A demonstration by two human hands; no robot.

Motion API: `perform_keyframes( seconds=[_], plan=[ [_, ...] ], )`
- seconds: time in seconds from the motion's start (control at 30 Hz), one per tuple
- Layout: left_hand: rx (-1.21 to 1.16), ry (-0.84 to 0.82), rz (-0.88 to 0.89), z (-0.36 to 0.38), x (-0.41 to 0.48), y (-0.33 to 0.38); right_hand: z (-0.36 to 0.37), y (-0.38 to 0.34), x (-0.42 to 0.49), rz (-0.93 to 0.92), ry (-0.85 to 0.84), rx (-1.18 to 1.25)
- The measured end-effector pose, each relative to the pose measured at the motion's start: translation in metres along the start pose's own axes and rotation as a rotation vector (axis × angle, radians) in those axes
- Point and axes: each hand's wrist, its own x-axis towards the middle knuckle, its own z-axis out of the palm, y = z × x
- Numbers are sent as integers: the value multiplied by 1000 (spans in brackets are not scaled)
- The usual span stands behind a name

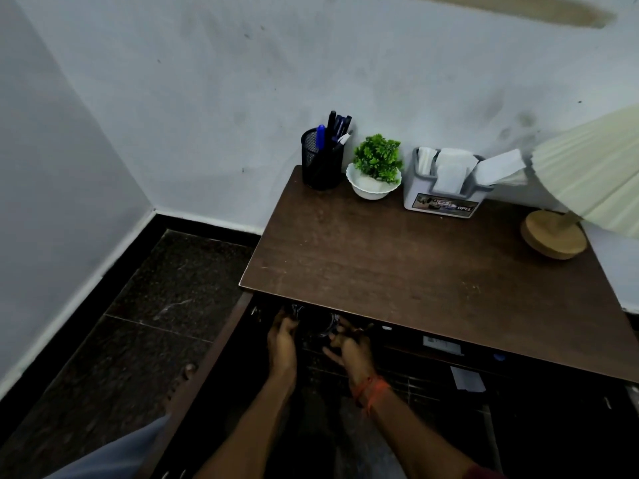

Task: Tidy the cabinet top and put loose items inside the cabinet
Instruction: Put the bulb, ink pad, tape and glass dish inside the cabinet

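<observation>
The dark brown cabinet top [415, 271] carries a black mesh pen holder [321, 164], a small green plant in a white bowl [375, 178] and a grey napkin box [446, 191] along the wall. Both my hands reach into the cabinet just under the front edge. My left hand [281, 340] and my right hand [351, 347] close from either side on a dark object with shiny glints [316, 323]. The inside is too dim to tell what the object is.
A lamp with a round wooden base [553, 236] and a pale pleated shade [594, 167] stands at the right end of the top. The cabinet door [193, 375] hangs open on the left. White papers [466, 378] lie inside. Walls enclose the corner.
</observation>
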Motion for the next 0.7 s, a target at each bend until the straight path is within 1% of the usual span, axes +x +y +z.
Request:
perform_keyframes(
  seconds=[0.07,0.2,0.33,0.57,0.7],
  plan=[
    [42,1,9,1,5,-1,3,0,3,-3,0,13],
    [110,57,44,12,8,6,10,1,6,4,-4,51],
    [128,28,83,16,18,6,15,-1,5,0,-28,72],
    [63,12,75,15,32,5,14,3,7,-26,-120,77],
    [50,21,36,12,25,1,5,7,4,-33,-156,29]
  ],
)
